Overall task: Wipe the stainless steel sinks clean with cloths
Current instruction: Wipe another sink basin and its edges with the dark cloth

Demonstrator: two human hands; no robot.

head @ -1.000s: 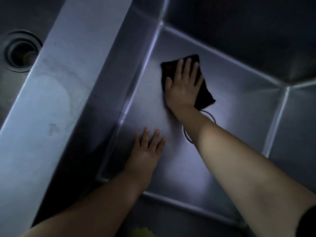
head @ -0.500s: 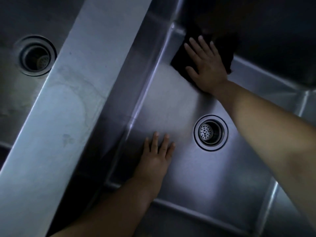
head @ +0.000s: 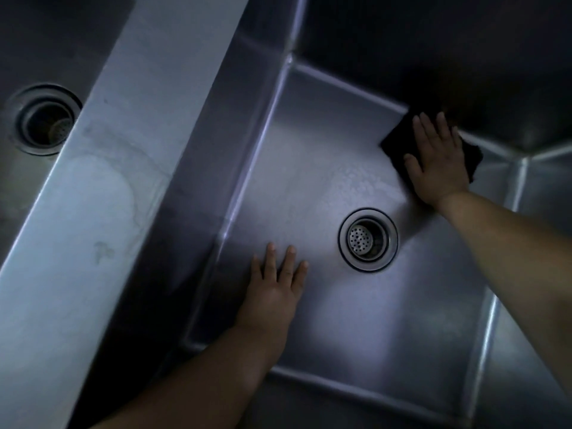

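A drain (head: 367, 239) sits in the right sink (head: 309, 156), cloth (head: 399, 140) behind it.

A black cloth (head: 393, 142) lies on the silver-grey steel sink (head: 309, 181), whose drain strainer (head: 360, 239) is dotted with holes.

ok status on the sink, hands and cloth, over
Right hand flat, pressing dark cloth at the basin's far edge. Left hand flat on basin floor, bare. Drain between the hands, uncovered. Nothing in the way.

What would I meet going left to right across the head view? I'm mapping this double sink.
Left basin drain → divider ledge → left hand → right basin drain → right hand pressing the dark cloth.
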